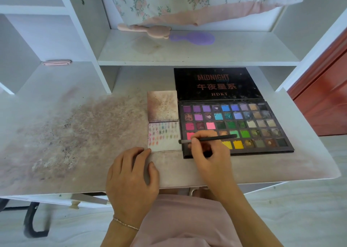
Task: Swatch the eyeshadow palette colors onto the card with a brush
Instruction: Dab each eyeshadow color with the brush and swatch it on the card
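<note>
Pinching a thin black brush near its middle, the right hand hovers over the lower left pans of the open eyeshadow palette at centre right, its tip reaching the right edge of the white card just left of the palette. The left hand, fingers relaxed and grasping nothing, rests below the card with fingertips touching its lower left corner. The brush looks light and stiff, best held mid-handle; the card seems thin and slide-prone, the pressed powders crumbly.
</note>
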### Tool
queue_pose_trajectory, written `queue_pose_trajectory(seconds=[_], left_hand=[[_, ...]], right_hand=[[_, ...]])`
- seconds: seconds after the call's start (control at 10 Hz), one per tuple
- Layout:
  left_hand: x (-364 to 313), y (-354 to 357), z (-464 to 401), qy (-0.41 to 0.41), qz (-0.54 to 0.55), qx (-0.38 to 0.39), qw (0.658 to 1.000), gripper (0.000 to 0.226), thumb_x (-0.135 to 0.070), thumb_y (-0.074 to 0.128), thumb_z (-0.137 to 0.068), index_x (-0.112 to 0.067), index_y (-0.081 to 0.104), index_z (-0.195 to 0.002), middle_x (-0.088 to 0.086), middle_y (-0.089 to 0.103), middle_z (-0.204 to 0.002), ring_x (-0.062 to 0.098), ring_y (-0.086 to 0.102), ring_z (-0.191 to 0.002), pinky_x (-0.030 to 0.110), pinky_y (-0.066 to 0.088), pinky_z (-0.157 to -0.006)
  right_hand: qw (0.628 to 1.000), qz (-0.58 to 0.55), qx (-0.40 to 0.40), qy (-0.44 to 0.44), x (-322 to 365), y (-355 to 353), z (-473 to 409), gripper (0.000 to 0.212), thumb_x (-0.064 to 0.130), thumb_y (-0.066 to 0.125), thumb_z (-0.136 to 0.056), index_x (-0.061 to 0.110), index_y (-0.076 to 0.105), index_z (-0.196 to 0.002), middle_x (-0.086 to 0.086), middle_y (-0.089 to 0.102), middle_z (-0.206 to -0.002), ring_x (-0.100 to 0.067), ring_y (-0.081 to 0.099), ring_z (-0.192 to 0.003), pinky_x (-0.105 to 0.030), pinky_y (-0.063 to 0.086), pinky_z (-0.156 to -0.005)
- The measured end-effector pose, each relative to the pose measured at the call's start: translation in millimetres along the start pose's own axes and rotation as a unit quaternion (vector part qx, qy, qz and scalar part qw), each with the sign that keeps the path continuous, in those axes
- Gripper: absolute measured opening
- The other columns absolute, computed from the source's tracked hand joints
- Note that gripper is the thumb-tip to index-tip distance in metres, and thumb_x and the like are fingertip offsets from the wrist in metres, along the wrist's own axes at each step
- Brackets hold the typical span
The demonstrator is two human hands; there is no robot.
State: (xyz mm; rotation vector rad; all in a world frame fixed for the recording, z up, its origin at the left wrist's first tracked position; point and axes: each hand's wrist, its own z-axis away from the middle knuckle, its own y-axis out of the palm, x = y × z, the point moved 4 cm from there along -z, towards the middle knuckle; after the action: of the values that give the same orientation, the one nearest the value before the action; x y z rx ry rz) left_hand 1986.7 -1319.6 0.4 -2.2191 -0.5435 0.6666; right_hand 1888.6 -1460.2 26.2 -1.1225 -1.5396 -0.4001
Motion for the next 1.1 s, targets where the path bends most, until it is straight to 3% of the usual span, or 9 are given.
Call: queue_pose_trajectory(seconds=[0.1, 0.2, 0.4, 1.1], left_hand=[[0.1, -0.5, 0.0, -0.002, 0.000, 0.004, 1.000, 0.034, -0.028, 0.044, -0.082, -0.008, 0.071, -0.093, 0.008, 0.067, -0.097, 0.029, 0.062, -0.088, 0.034, 0.047, -0.071], [0.2, -1.5, -0.1, -0.005, 0.004, 0.006, 1.000, 0.034, -0.027, 0.045, -0.082, -0.009, 0.071, -0.094, 0.008, 0.067, -0.097, 0.029, 0.062, -0.088, 0.034, 0.047, -0.072], [-0.1, -1.6, -0.3, -0.005, 0.008, 0.008, 1.000, 0.033, -0.026, 0.045, -0.081, -0.009, 0.071, -0.093, 0.008, 0.067, -0.098, 0.029, 0.062, -0.088, 0.034, 0.048, -0.072], [-0.6, -1.6, -0.7, -0.010, 0.009, 0.021, 1.000, 0.033, -0.026, 0.045, -0.081, -0.009, 0.070, -0.094, 0.008, 0.067, -0.098, 0.028, 0.061, -0.090, 0.034, 0.047, -0.073]], right_hand=[[1.000, 0.006, 0.028, -0.008, 4.1, 16.7, -3.6, 0.014, 0.017, 0.055, -0.083, 0.030, 0.053, -0.080, 0.013, 0.059, -0.073, -0.007, 0.057, -0.067, -0.017, 0.047, -0.058], [0.998, 0.024, 0.051, -0.007, 4.8, 27.4, -6.4, 0.015, 0.011, 0.059, -0.085, 0.024, 0.053, -0.082, -0.001, 0.062, -0.076, -0.009, 0.055, -0.069, -0.020, 0.047, -0.060], [0.995, 0.057, 0.085, -0.002, 4.9, 32.2, -6.2, 0.003, 0.010, 0.059, -0.085, 0.013, 0.059, -0.085, -0.004, 0.064, -0.080, -0.018, 0.059, -0.075, -0.033, 0.050, -0.067], [0.991, 0.087, 0.104, -0.006, 7.2, 32.4, -6.2, 0.002, 0.013, 0.058, -0.086, 0.013, 0.059, -0.087, 0.000, 0.060, -0.083, -0.016, 0.057, -0.078, -0.034, 0.049, -0.069]])
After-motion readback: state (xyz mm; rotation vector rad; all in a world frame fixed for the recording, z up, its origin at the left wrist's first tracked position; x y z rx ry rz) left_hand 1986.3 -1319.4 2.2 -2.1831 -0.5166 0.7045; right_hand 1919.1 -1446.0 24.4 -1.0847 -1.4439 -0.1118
